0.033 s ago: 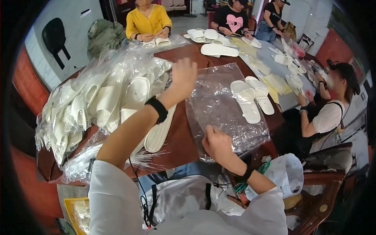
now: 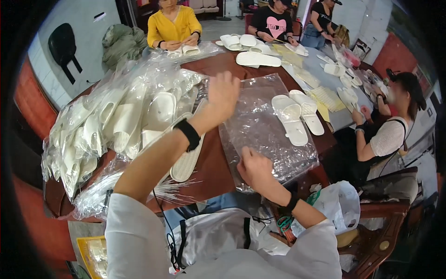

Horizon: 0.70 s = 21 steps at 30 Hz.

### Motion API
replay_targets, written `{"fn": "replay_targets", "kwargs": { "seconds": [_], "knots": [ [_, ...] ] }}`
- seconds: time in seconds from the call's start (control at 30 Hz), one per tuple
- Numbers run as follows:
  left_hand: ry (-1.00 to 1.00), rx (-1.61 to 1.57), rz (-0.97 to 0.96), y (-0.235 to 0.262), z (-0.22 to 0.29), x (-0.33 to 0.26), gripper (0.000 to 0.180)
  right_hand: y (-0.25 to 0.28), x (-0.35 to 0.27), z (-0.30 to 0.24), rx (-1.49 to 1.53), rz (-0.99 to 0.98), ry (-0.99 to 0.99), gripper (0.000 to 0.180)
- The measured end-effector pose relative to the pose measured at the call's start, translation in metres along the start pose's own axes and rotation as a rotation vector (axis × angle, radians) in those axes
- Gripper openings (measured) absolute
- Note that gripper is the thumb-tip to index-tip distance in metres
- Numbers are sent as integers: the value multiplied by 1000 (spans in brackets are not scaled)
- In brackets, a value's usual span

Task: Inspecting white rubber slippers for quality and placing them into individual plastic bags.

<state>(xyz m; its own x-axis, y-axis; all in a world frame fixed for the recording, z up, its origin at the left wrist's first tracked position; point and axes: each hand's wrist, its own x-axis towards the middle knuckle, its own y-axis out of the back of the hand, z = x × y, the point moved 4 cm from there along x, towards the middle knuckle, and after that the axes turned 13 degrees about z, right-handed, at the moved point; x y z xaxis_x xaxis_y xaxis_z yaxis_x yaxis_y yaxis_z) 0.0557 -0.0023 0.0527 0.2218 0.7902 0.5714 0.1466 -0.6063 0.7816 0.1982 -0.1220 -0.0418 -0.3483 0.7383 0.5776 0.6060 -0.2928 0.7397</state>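
A clear plastic bag [image 2: 253, 123] lies flat on the brown table in front of me, with a pair of white slippers on its right part: one slipper [image 2: 290, 118] beside another slipper [image 2: 307, 111]. My right hand [image 2: 255, 169] is closed at the bag's lower left edge, its fingers curled onto the film. Over the bag's upper left edge is my left hand [image 2: 224, 95], slightly blurred; its fingertips are hard to make out. Under and beside my left forearm, a loose white slipper [image 2: 186, 162] rests sole up.
Bagged white slippers [image 2: 123, 118] are heaped on the left. Thin clear strips [image 2: 169, 189] lie near the front edge. More slippers [image 2: 258, 59] and yellowish sheets [image 2: 325, 98] are farther off. Several people work around the tables. A white carrier bag [image 2: 337, 204] stands at lower right.
My left hand has moved a little to the right, toward the clear bag. My right hand stays nearly in place at the bag's edge. The slippers have not moved on the bag.
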Motion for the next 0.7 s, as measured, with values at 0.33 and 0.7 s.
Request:
{"fn": "replay_targets", "kwargs": {
  "seconds": [0.33, 0.7],
  "knots": [
    [200, -459, -737, -72, 71, -64, 67, 38, 32, 47, 239, -134, -133, 20],
    [219, -409, -641, -85, 87, -79, 92, 38, 103, 296, -111, 176, -207, 42]
  ]
}}
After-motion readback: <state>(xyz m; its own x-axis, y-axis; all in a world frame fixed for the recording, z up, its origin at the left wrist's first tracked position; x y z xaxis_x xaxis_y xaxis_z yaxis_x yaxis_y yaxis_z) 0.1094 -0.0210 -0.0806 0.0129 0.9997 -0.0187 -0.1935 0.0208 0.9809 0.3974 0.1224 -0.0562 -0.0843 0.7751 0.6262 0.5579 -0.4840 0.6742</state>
